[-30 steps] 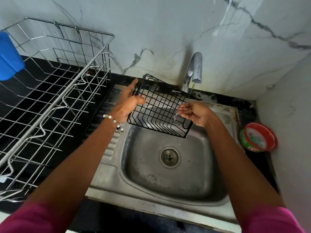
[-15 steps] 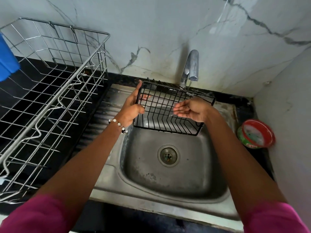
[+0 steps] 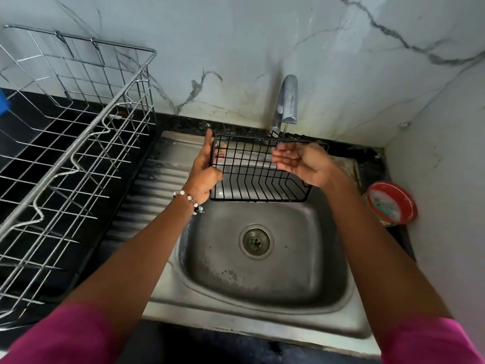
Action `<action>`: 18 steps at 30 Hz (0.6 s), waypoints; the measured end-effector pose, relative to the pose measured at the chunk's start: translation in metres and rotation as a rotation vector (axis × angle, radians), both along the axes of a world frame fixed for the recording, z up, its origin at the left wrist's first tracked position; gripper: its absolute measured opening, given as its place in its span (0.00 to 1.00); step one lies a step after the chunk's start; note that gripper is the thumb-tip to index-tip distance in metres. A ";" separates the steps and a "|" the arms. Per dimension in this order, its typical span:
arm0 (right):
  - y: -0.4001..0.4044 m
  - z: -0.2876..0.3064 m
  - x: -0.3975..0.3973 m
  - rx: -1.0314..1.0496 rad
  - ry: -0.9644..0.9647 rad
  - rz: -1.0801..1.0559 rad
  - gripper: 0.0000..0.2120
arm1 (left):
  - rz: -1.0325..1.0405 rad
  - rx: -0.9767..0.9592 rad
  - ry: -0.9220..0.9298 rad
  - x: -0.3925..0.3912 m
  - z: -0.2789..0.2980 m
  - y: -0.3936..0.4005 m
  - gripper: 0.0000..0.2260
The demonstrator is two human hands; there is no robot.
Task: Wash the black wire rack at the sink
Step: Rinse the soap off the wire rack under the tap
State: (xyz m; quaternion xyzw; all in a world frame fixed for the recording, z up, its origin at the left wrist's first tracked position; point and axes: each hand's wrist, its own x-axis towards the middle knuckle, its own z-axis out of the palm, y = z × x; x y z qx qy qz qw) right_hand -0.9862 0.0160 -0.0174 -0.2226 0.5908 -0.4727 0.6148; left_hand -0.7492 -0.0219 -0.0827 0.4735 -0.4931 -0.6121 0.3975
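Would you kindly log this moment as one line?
stage: rinsing | left hand: grip on black wire rack | right hand: open, over rack | faucet: above | sink: below

We see soft, even, cool daylight with no hard shadows. A faint shadow falls on the wall just left of the tap (image 3: 286,101); the tap's spout carries a pale highlight. Below the tap, the sink (image 3: 262,324) rim gives a dull sheen and its basin reads dim. Wide-angle bending grows away from the tap, and the pink sleeves (image 3: 65,337) are blurred.
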 end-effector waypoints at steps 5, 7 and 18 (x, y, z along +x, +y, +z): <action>0.002 -0.003 0.005 -0.119 -0.220 -0.116 0.12 | -0.060 0.067 0.070 0.000 -0.005 0.007 0.49; 0.003 -0.005 0.007 -0.155 -0.308 -0.135 0.11 | -0.073 0.068 0.048 -0.001 -0.007 0.009 0.46; -0.004 0.006 0.018 -0.233 -0.485 -0.323 0.07 | 0.154 0.249 0.077 -0.025 -0.020 0.008 0.24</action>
